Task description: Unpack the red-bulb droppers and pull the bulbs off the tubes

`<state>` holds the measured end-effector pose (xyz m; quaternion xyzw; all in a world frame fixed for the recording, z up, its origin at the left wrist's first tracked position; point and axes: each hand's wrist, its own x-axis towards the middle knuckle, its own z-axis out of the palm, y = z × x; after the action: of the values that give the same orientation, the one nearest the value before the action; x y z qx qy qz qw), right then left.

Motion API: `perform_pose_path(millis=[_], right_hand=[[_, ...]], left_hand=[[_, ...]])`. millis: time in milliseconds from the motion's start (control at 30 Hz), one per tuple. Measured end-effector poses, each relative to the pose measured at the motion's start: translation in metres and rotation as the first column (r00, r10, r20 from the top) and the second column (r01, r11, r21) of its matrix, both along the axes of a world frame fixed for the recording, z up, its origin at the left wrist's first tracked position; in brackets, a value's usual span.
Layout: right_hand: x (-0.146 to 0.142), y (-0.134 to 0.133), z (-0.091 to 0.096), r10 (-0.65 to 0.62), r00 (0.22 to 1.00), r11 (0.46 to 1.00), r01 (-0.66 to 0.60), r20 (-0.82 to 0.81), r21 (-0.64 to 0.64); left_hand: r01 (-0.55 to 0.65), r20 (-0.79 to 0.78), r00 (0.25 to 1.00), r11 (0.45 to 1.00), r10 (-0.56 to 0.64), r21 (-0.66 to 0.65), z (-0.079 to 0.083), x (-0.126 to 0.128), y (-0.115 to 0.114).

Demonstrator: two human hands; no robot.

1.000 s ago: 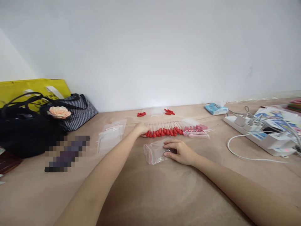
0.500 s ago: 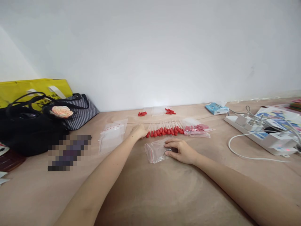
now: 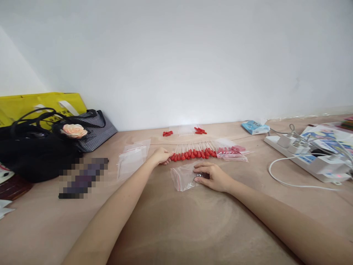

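Several white sticks with bulbous red heads (image 3: pixel 190 154) lie side by side in a row, heads toward me. At the row's left end, my left hand (image 3: pixel 161 156) has its fingers closed at the outermost stick; its fingertips are partly hidden. My right hand (image 3: pixel 211 177) rests with curved fingers on the right part of a clear zip bag (image 3: pixel 180 179), thumb and fingers apart. That bag lies flat, just in front of the row. Touching the row's right end is another clear bag (image 3: pixel 233 151) with red pieces inside.
Flat clear zip bags (image 3: pixel 132 158) lie at left. Small red pieces (image 3: pixel 167 133) and more red pieces (image 3: pixel 200 130) sit near the wall. A power strip (image 3: pixel 306 158) with cables and a blue packet (image 3: pixel 255 127) occupy the right; a striped bag (image 3: pixel 95 130) stands left.
My left hand has shifted slightly nearer to me, and the leftmost red heads now sit close together. My right hand and the zip bag under it stay in place.
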<state>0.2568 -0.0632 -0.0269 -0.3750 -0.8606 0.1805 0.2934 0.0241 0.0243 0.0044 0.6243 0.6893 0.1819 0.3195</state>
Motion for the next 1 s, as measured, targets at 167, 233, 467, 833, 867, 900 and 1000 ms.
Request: perform_pose_path(millis=[167, 233, 467, 833, 867, 900, 1000], right_hand=[[0.0, 0.0, -0.001, -0.004, 1.0, 1.0, 0.004, -0.002, 0.003], [0.0, 0.0, -0.001, 0.001, 1.0, 1.0, -0.001, -0.005, 0.01], [0.0, 0.0, 0.002, 0.014, 1.0, 1.0, -0.014, 0.006, 0.0], [0.003, -0.002, 0.005, 0.163, 0.987, 0.986, -0.163, -0.006, -0.038], [0.002, -0.004, 0.006, 0.197, 0.98, 0.979, -0.197, -0.007, -0.049], [0.0, -0.006, 0.006, 0.232, 0.973, 0.971, -0.232, -0.007, -0.062], [-0.006, -0.011, 0.008, 0.3, 0.954, 0.95, -0.3, -0.008, -0.084]], left_hand=[[-0.025, 0.027, 0.999, 0.997, 0.023, 0.073, -0.003, -0.003, -0.007], [-0.04, 0.008, 0.999, 0.991, 0.039, 0.127, -0.005, -0.006, -0.01], [0.11, -0.06, 0.994, 0.899, -0.093, 0.424, 0.004, 0.008, -0.06], [0.39, 0.014, 0.91, 0.865, -0.415, 0.315, 0.0, -0.004, -0.093], [0.353, 0.021, 0.927, 0.89, -0.374, 0.289, 0.001, -0.003, -0.093], [0.344, 0.011, 0.934, 0.906, -0.357, 0.246, 0.002, 0.0, -0.095], [0.441, -0.046, 0.897, 0.895, -0.439, 0.062, 0.008, 0.004, -0.104]])
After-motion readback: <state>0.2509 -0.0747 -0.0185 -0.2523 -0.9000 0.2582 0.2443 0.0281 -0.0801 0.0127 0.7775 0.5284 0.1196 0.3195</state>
